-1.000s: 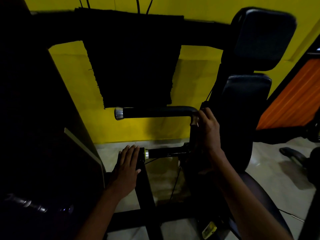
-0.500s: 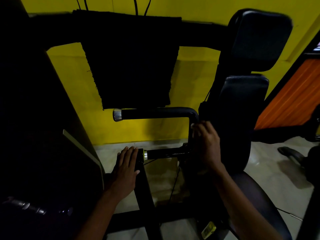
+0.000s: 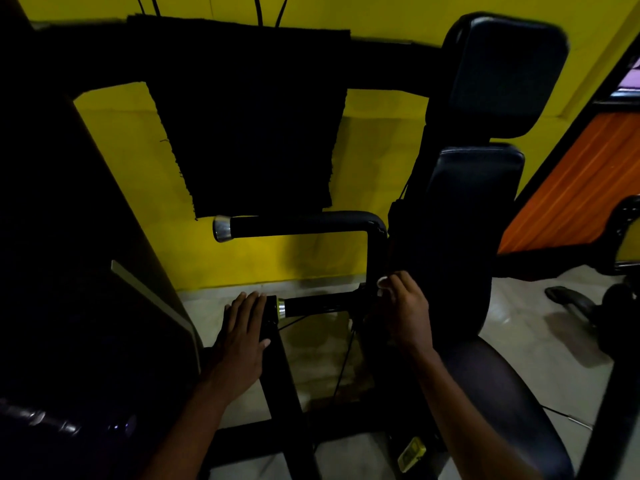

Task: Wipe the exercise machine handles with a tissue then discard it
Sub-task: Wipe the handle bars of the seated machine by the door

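The tissue (image 3: pixel 382 282) shows only as a small pale scrap pinched in the curled fingers of the right hand (image 3: pixel 403 308), pressed against the vertical bar (image 3: pixel 376 258) of the machine handle. That bar bends above into the upper handle (image 3: pixel 298 225) with a chrome end cap. Left of the bar, the left hand (image 3: pixel 242 336) lies flat, fingers straight, on the black frame post (image 3: pixel 277 368) beside the lower handle (image 3: pixel 318 304).

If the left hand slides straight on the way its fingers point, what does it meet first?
Probably the yellow wall. The left hand lies flat, fingers pointing up the picture beside the lower handle's capped end; only pale floor shows ahead before the wall. Depth is unclear in this dim view.
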The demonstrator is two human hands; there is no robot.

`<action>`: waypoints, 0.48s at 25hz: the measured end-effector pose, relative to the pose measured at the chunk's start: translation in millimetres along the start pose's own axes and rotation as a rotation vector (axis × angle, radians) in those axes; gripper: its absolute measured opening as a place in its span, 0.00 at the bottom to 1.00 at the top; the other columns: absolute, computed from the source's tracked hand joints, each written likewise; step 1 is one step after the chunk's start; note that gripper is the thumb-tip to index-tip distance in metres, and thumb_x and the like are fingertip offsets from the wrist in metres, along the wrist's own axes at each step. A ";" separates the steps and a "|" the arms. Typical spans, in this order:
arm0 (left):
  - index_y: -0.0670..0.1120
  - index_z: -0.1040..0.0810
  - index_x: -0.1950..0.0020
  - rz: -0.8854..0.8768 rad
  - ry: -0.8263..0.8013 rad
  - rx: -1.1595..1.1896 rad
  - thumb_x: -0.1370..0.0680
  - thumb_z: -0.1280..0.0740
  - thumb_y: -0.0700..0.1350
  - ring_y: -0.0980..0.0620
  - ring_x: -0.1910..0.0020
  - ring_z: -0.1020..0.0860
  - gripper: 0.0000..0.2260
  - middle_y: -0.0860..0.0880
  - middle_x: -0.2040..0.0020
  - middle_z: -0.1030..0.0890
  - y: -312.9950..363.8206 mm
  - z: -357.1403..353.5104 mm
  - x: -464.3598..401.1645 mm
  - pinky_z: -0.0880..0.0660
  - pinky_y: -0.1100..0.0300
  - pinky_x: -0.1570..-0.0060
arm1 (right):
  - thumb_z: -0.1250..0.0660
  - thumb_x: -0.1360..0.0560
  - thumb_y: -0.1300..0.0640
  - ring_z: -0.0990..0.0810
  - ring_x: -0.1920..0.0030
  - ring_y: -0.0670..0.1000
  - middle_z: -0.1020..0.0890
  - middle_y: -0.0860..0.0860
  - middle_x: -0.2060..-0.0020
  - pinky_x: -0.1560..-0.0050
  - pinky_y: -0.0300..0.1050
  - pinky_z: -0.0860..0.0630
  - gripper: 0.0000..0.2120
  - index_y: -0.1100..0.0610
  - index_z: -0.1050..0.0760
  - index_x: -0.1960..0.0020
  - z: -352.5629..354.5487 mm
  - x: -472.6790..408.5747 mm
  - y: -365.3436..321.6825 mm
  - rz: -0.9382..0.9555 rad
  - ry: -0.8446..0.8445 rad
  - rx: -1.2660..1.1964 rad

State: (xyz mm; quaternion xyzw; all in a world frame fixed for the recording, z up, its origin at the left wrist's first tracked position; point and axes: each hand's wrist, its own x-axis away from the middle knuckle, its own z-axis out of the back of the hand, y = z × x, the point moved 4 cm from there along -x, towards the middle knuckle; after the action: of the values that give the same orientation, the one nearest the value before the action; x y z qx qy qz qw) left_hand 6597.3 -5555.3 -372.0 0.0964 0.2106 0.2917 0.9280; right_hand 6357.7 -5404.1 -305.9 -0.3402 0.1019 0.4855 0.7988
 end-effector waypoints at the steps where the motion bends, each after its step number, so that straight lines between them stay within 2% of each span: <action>1: 0.42 0.44 0.25 -0.001 -0.001 0.000 0.32 0.25 0.40 0.42 0.27 0.42 0.41 0.41 0.27 0.36 0.2 0.0 0.2 0.54 0.51 0.29 | 0.27 0.33 0.67 0.23 0.57 0.51 0.24 0.53 0.53 0.60 0.49 0.21 0.14 0.60 0.23 0.49 -3.2 4.7 2.3 -0.012 -0.021 0.004; 5: 0.41 0.43 0.25 -0.002 -0.002 -0.006 0.32 0.24 0.40 0.41 0.27 0.42 0.41 0.41 0.27 0.35 0.1 -0.4 0.1 0.52 0.50 0.29 | 0.25 0.34 0.67 0.24 0.61 0.49 0.25 0.51 0.54 0.64 0.44 0.21 0.15 0.59 0.24 0.51 -11.9 19.2 6.6 -0.012 -0.068 0.031; 7: 0.41 0.43 0.25 0.001 -0.001 -0.006 0.32 0.24 0.40 0.41 0.27 0.42 0.41 0.41 0.27 0.35 0.2 0.0 0.3 0.53 0.51 0.29 | 0.27 0.33 0.68 0.24 0.61 0.47 0.25 0.51 0.55 0.62 0.37 0.23 0.12 0.59 0.24 0.52 -7.6 19.3 5.0 -0.055 -0.050 -0.027; 9: 0.42 0.42 0.25 0.001 -0.006 -0.013 0.32 0.24 0.41 0.42 0.27 0.42 0.41 0.41 0.27 0.35 -0.1 0.1 0.2 0.52 0.50 0.29 | 0.30 0.30 0.69 0.25 0.59 0.47 0.24 0.52 0.55 0.59 0.27 0.30 0.09 0.60 0.23 0.52 5.5 8.5 1.1 -0.129 0.046 -0.115; 12: 0.41 0.42 0.25 -0.008 -0.007 -0.033 0.32 0.24 0.41 0.42 0.28 0.41 0.41 0.41 0.28 0.35 0.5 0.6 -0.2 0.50 0.49 0.29 | 0.33 0.27 0.68 0.23 0.55 0.48 0.23 0.55 0.52 0.57 0.28 0.30 0.08 0.61 0.23 0.50 30.1 -28.6 -9.8 -0.151 0.211 -0.188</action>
State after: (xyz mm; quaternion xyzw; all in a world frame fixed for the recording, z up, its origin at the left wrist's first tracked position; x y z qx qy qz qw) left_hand 6597.1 -5555.1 -371.3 0.0813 0.2027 0.2913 0.9313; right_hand 6346.4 -5407.9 -265.0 -0.4693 0.1134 0.3931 0.7826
